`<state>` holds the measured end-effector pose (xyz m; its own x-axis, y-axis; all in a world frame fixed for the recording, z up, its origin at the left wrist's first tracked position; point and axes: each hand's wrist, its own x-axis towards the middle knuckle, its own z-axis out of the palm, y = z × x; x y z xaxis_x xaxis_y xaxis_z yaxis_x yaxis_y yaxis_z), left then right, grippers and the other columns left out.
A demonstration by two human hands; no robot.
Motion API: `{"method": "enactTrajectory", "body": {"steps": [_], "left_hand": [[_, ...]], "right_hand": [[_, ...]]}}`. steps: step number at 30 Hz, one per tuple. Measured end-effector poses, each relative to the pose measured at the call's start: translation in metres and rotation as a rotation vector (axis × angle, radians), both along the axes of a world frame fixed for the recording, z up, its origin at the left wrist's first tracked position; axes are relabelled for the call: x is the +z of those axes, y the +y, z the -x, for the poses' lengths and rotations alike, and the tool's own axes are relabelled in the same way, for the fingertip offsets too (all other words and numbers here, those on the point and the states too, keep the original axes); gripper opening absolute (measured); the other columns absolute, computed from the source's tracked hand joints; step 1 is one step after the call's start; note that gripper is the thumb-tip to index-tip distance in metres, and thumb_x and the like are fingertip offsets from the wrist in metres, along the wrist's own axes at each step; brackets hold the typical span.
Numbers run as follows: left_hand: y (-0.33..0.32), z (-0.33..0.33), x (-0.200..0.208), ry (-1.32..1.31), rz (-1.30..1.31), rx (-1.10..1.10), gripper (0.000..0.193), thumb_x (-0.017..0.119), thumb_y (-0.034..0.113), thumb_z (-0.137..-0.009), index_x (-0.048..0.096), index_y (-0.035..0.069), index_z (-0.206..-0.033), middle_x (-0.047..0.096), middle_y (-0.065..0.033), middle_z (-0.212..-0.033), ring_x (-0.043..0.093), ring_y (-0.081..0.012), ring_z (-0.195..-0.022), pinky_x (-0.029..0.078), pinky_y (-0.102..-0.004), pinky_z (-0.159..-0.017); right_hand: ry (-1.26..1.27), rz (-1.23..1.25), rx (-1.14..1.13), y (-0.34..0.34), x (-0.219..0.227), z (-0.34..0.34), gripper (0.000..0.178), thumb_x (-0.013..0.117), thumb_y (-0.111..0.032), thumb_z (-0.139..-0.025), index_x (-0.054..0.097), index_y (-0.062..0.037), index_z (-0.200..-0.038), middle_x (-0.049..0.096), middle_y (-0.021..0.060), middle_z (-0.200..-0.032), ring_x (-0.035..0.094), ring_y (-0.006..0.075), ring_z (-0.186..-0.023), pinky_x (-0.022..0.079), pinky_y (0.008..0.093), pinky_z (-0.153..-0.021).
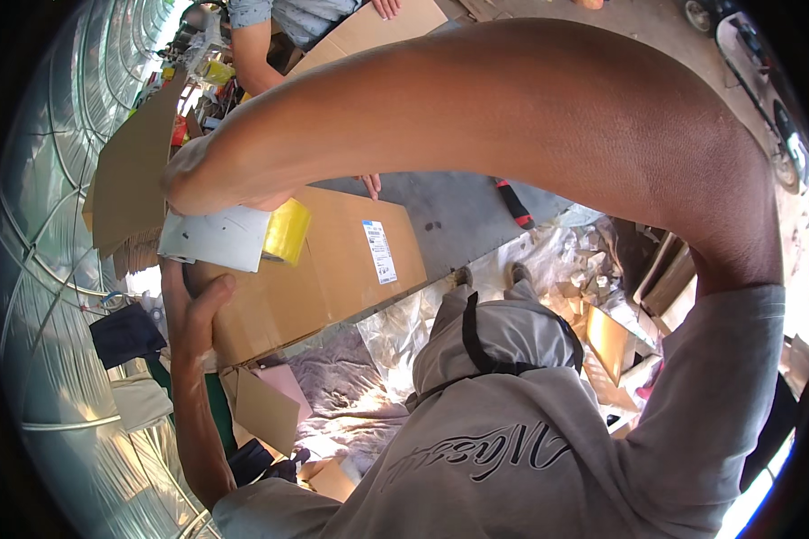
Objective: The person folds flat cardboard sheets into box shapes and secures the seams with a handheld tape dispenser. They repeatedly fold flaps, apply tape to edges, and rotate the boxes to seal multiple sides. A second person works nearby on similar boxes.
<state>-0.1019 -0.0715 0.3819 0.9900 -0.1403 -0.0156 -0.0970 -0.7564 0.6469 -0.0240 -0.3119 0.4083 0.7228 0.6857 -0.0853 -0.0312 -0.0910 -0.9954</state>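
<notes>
Box (333, 274) lies below my right hand (208, 180), clamped on dispenser (211, 238); yellow tape (288, 232) right of fingers. My left hand (198, 310) braces box end, grip hidden, can't tell. Likely taping; next calls for firm press.

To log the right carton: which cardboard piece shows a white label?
The brown carton touched by the left hand: its upper face bears a white label. The topmost cardboard and the lower-left cardboard piece show none.
</notes>
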Motion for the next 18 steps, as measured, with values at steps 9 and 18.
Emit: {"method": "enactTrajectory", "body": {"steps": [9,18], "left_hand": [[0.010,-0.003,-0.002,-0.028,-0.051,-0.041,0.071,0.068,0.017,-0.078,0.048,-0.001,-0.144,0.059,-0.0111,-0.126,0.055,-0.0207,-0.111,0.045,-0.0364,-0.099],[0.012,-0.008,-0.005,0.047,0.029,-0.009,0.087,0.072,0.018,-0.071,0.041,0.001,-0.150,0.053,-0.0137,-0.135,0.052,-0.0252,-0.123,0.041,-0.0389,-0.109]], "right_hand": [[-0.003,-0.004,0.024,-0.003,-0.007,0.005,0.051,0.056,-0.044,-0.102,0.062,-0.0061,-0.136,0.063,0.0155,-0.124,0.057,0.0240,-0.120,0.044,0.0410,-0.105],[0.014,-0.006,0.029,-0.006,-0.009,0.011,0.052,0.056,-0.044,-0.101,0.062,-0.0057,-0.135,0.063,0.0172,-0.120,0.056,0.0250,-0.118,0.043,0.0419,-0.105]]}}
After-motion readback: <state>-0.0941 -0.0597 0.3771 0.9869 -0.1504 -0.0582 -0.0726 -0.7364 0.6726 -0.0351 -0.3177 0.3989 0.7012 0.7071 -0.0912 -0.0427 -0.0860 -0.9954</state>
